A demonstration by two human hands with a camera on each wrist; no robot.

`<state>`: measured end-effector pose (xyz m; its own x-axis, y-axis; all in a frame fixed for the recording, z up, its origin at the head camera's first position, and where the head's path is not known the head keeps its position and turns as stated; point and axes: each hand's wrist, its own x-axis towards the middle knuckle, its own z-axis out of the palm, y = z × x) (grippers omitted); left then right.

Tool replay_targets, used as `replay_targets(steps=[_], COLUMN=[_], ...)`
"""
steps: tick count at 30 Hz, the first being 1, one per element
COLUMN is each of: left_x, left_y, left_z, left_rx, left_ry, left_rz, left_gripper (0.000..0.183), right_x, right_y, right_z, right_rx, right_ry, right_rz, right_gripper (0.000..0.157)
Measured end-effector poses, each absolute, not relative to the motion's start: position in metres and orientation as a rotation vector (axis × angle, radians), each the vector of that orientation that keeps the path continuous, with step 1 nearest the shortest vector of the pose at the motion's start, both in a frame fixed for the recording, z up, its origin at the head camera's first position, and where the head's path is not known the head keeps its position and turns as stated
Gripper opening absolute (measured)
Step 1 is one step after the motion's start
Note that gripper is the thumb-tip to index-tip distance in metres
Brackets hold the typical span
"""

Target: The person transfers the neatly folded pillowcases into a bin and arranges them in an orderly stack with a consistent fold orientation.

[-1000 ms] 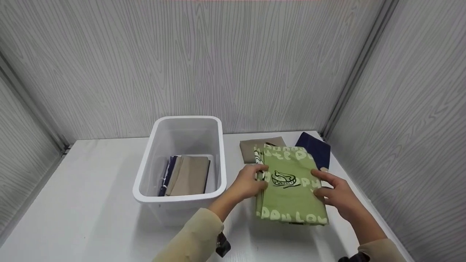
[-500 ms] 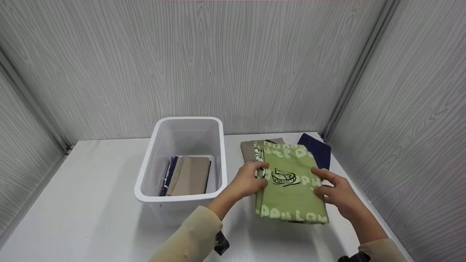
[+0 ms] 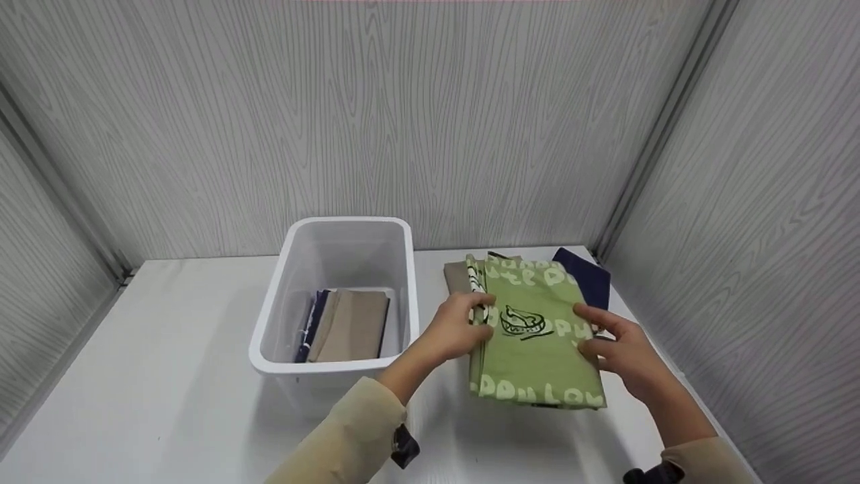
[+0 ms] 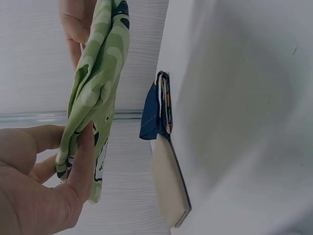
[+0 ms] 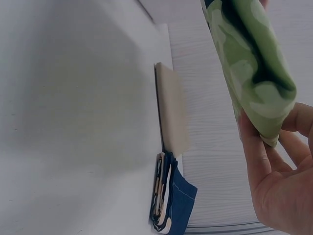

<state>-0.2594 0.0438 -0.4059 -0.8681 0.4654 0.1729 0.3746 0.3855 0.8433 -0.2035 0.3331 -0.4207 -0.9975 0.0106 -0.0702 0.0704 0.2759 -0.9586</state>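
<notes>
A folded green cloth [image 3: 537, 366] with pale lettering and a black drawing is held above the table by both hands. On its left edge, the left hand [image 3: 460, 326] pinches the folded layers between thumb and fingers. The right hand [image 3: 621, 349] grips the opposite edge. Both wrist views show the cloth's thick folds, the left hand [image 4: 49, 181] and right hand [image 5: 283, 171] each clasping one end. Behind the green cloth, a folded beige cloth [image 3: 457, 277] and a folded navy cloth [image 3: 591, 279] lie on the table, both partly hidden by it in the head view.
A white plastic bin [image 3: 269, 316] stands left of the hands. Inside it are a folded beige cloth [image 3: 353, 326] and a navy cloth [image 3: 313, 326] at its left. Grey wood-grain panels [image 3: 349, 114] enclose the white table [image 3: 195, 349] at back and sides.
The green cloth has risen slightly in the head view, both hands moving up with it. It covers more of the beige cloth behind. The bin's contents look unchanged.
</notes>
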Motion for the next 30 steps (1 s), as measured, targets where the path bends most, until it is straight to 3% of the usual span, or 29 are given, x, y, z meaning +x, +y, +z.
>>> replay_targets(steps=[30], left_x=[-0.253], left_y=[0.022], left_z=[-0.382], left_rx=[0.738], left_ry=[2.520], left_rz=[1.566], left_gripper=[0.054], right_x=[-0.206], right_y=[0.315], right_z=[-0.396], right_rx=[-0.002], right_ry=[2.458], right_rz=[-1.857], right_gripper=[0.068])
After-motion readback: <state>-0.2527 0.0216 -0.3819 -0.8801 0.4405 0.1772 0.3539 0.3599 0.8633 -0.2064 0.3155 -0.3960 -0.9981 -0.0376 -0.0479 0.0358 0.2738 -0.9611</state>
